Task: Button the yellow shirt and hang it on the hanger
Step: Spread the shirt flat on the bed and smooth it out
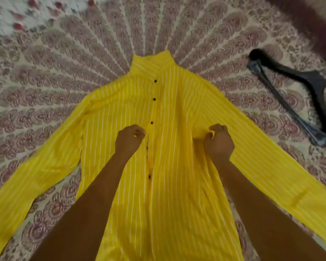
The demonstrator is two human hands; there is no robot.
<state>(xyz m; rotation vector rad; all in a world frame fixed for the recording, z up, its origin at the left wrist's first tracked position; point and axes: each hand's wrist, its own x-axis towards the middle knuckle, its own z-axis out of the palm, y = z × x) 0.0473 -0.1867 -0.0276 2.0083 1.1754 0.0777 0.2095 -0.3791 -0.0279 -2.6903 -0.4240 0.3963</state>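
The yellow shirt [173, 102] with white stripes lies flat on the bed, collar at the far end, sleeves spread to both sides. Several dark buttons run down its closed front. My left hand [129, 139] is a fist resting on the shirt just left of the button line; whether it grips cloth I cannot tell. My right hand [219, 142] pinches a fold of the shirt's cloth to the right of the button line. The black hanger [297, 93] lies on the bed at the right, apart from the shirt.
A patterned bedsheet [64, 59] with maroon floral print covers the whole surface. A dark maroon edge [312, 17] shows at the top right corner.
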